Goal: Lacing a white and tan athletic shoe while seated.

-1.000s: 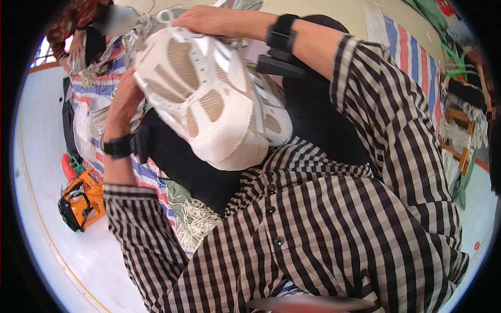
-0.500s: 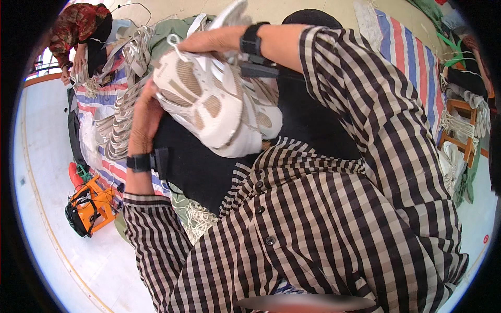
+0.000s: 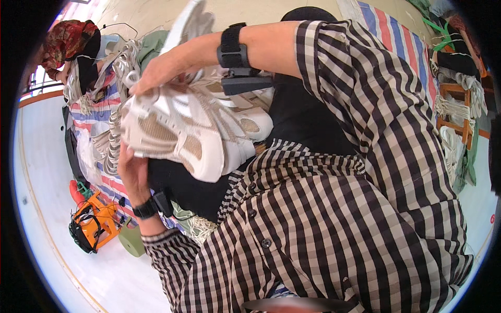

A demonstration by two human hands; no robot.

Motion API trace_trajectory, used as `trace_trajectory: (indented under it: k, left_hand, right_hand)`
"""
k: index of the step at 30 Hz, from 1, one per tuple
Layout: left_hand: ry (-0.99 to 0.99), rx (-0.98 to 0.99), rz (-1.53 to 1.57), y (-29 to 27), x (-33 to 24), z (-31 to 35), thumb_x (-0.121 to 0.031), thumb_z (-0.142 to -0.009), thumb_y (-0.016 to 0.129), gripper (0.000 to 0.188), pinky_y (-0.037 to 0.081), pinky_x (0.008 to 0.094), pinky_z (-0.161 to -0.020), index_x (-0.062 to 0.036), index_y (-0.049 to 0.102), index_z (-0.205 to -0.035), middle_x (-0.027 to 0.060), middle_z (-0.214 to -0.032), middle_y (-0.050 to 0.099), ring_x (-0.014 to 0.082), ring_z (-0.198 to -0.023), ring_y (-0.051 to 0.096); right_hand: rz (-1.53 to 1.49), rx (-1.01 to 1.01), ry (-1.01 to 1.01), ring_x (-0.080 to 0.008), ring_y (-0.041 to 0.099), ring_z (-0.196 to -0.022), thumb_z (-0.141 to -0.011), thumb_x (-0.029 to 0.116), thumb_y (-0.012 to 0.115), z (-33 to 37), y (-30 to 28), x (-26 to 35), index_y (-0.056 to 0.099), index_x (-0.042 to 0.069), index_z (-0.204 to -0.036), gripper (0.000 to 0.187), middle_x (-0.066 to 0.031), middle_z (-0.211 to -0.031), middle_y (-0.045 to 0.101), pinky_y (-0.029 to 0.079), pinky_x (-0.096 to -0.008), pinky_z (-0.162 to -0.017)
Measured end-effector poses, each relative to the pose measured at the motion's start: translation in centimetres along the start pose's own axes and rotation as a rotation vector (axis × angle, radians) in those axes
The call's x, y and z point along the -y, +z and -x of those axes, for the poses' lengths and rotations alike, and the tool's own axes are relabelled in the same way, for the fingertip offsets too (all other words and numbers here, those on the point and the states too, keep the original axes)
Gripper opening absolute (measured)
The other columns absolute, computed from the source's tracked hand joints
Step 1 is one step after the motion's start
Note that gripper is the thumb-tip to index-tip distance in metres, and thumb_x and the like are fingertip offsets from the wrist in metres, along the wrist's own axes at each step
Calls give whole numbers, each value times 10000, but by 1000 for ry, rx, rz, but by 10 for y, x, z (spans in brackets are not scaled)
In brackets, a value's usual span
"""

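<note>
A stack of white and beige shoe uppers (image 3: 203,151) with tan mesh panels lies over my lap, slightly blurred at its left end. My right hand (image 3: 162,68) reaches across the top from the right, its fingers closed on the far edge of the uppers near a loop. My left hand (image 3: 134,169) is at the lower left end of the stack, gripping the edge, with some fingers hidden beneath it. A pale strip-like piece (image 3: 183,23) sticks up beyond my right wrist. Both wrists wear black straps with a device.
Rows of more uppers (image 3: 110,146) lie on a striped red, white and blue sheet (image 3: 109,99) to my left. An orange stool (image 3: 102,221) with black gear stands lower left, beside a green stool (image 3: 133,239). Another person (image 3: 70,47) sits far left. At right is a wooden stool (image 3: 459,112) with pale cords.
The stack has shifted left and toward me, its uppers now fanned apart. My right hand has moved left and down with it; my left hand has moved lower.
</note>
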State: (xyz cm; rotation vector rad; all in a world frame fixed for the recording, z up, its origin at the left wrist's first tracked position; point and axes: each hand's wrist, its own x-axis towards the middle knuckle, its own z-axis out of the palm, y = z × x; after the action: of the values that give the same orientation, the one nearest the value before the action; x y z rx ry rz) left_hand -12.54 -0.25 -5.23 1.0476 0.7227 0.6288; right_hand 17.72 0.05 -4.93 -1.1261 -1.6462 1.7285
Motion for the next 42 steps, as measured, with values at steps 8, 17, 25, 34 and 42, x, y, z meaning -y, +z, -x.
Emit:
trace_trajectory:
  k: [8,17,25,34,42]
  left_hand:
    - [37,-96,-124,35,11,-23,-173,-809,567,669,322,368,-1058,-4,326,-1410,114,-1387,443,232,-1265,434]
    - [-59,2,-184,33,19,-92,-196,-786,562,630,392,363,-970,-35,398,-1372,79,-1267,530,205,-1164,496]
    - [-168,30,-189,21,13,-85,-240,-748,581,693,376,424,-946,-108,380,-1397,80,-1284,493,240,-1132,477]
    - [-149,185,-174,35,6,-95,-135,-734,558,691,361,415,-966,-96,376,-1399,72,-1262,516,214,-1121,489]
    - [-106,257,-268,62,18,-78,-70,-705,513,757,367,332,-1021,-74,324,-1438,114,-1388,427,222,-1228,442]
  right_hand:
    - [87,-232,153,-267,618,-829,-856,674,437,10,5,-16,559,100,-1196,678,-95,-1107,597,512,-416,-735]
    - [105,-326,305,-403,613,-986,-901,632,311,12,-12,-38,516,39,-1272,729,-245,-1196,557,526,-545,-733]
    - [1177,-270,183,-362,630,-716,-873,375,519,96,15,-9,652,27,-853,374,-195,-754,641,491,-446,-630]
    - [1123,320,371,-355,657,-876,-837,465,591,121,121,-115,666,55,-1020,455,-157,-971,676,519,-451,-758]
    - [1045,487,364,-373,601,-998,-902,299,507,153,72,-54,652,68,-1060,315,-209,-1038,639,479,-461,-845]
